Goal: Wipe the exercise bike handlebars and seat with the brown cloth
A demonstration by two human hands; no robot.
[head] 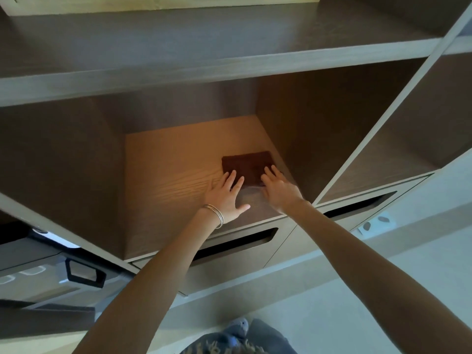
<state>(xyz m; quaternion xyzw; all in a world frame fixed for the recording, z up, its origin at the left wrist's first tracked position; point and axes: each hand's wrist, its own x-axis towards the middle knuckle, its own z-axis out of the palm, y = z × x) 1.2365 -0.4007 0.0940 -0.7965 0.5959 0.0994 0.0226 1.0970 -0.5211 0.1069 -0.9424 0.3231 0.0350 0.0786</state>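
Observation:
The brown cloth (pixel 249 166), folded into a flat square, lies on the floor of a lit wooden shelf compartment (pixel 173 169). Both my arms reach into that compartment. My left hand (pixel 227 194), with thin bangles on the wrist, lies flat with its fingers spread, and the fingertips rest on the cloth's near left corner. My right hand (pixel 279 186) is flat too, its fingers touching the cloth's near right edge. Neither hand grips the cloth. No exercise bike handlebars or seat are in view.
A shelf board (pixel 204 70) runs overhead, and an upright panel (pixel 378 129) closes the compartment on the right. Drawers with slot handles (pixel 237 245) sit below. A grey machine part (pixel 51 274) with a black handle is at the lower left. Pale floor lies at the lower right.

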